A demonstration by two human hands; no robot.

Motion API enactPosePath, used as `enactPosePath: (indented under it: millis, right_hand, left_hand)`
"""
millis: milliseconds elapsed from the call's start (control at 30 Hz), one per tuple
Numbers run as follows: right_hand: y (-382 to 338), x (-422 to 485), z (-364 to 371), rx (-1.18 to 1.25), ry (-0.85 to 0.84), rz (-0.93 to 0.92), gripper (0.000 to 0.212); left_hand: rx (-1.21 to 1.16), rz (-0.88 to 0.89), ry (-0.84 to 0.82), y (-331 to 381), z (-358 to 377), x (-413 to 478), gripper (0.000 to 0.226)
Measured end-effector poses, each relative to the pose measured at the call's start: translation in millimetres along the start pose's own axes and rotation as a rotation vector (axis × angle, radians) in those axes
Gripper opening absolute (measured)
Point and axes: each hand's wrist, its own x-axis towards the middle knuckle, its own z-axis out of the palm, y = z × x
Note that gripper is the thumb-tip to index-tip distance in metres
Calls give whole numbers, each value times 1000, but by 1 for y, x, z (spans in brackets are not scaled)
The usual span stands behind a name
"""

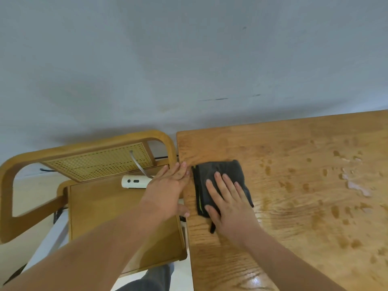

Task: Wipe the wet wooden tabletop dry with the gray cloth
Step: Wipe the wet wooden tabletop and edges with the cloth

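Right hand (pixel 228 204) flat on gray cloth (pixel 212 171), wet tabletop (pixel 304 185)

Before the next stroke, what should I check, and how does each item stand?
1. Right hand pressed flat on cloth: ok.
2. Cloth lying wholly on tabletop: ok.
3. Left hand at the table's left edge, out of a rightward stroke's way: ok.
4. Tabletop dry: not ok; droplets and a puddle lie right of the cloth.
5. Nothing standing between cloth and puddle: ok.
6. Cloth dry enough underneath to soak up more: cannot tell.
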Motion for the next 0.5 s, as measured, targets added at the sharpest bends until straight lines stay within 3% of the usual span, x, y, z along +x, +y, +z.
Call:
enactPosePath:
  millis: [267, 500]
  right_hand:
    - [4, 147, -60, 75, 15, 198, 68]
    - [-7, 59, -23, 39, 58, 73, 66]
  left_hand:
    - [38, -20, -4, 6, 1, 0, 117]
    - [2, -19, -1, 3, 4, -3, 119]
